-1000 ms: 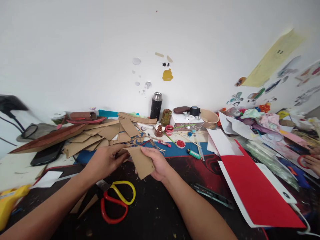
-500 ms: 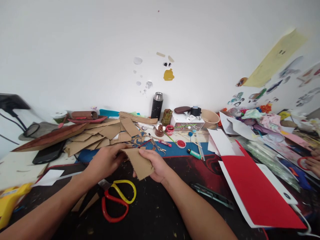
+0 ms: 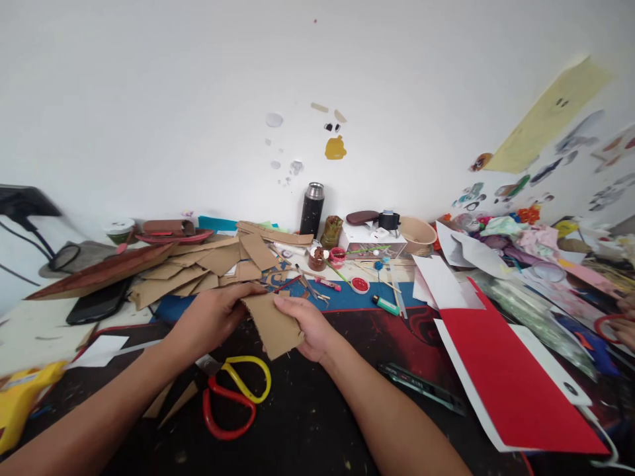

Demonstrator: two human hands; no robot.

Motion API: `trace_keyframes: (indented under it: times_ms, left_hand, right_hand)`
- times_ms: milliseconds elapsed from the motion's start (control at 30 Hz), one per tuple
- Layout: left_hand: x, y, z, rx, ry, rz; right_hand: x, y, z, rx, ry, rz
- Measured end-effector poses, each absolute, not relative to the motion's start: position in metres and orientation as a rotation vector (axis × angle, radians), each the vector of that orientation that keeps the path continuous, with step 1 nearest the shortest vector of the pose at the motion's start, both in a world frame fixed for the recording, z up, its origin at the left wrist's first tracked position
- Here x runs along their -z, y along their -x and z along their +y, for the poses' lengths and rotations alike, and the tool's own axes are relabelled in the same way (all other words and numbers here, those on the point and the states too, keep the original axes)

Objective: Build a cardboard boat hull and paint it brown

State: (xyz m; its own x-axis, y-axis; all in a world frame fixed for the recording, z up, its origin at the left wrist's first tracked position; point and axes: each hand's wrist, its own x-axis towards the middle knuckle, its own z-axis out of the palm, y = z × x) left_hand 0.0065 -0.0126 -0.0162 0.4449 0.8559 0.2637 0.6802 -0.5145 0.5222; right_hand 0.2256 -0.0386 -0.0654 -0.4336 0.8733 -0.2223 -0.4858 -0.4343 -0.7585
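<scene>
A small piece of brown cardboard is held up between my two hands above the black mat. My right hand grips its right side, thumb on the front face and the other fingers behind. At the upper left edge, my left hand is curled with fingertips against the cardboard; part of its grip is hidden. Just below lie scissors with one red and one yellow handle loop, blades under my left forearm. Narrow cardboard offcuts rest beside the blades.
Stacked cardboard pieces lie at the back left. A black thermos stands against the wall. To the right are a box cutter, a green lighter and red paper. Another person's hand holds red-handled scissors at the right edge.
The cardboard has turned slightly, showing its face more squarely, and my left fingers have shifted a little along its edge. At the far right, the other person's hand has moved slightly.
</scene>
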Motion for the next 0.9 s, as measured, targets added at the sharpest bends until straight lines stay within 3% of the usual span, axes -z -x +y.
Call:
trace_keyframes:
  times_ms: [233, 633, 767, 900]
  left_hand:
    - [0.014, 0.003, -0.005, -0.818, -2.291, 1.487]
    - [0.014, -0.002, -0.010, -0.762, -2.335, 1.362]
    - [0.010, 0.004, -0.013, -0.884, -2.676, 1.132]
    - [0.007, 0.007, -0.015, -0.715, -2.884, 0.908]
  right_hand:
    - [0.068, -0.225, -0.040, -2.051, 0.628, -0.967]
    - [0.065, -0.224, -0.040, -1.912, 0.683, -0.959]
    - [0.066, -0.224, -0.040, -1.977, 0.644, -0.985]
    - [0.068, -0.223, -0.040, -2.004, 0.666, -0.981]
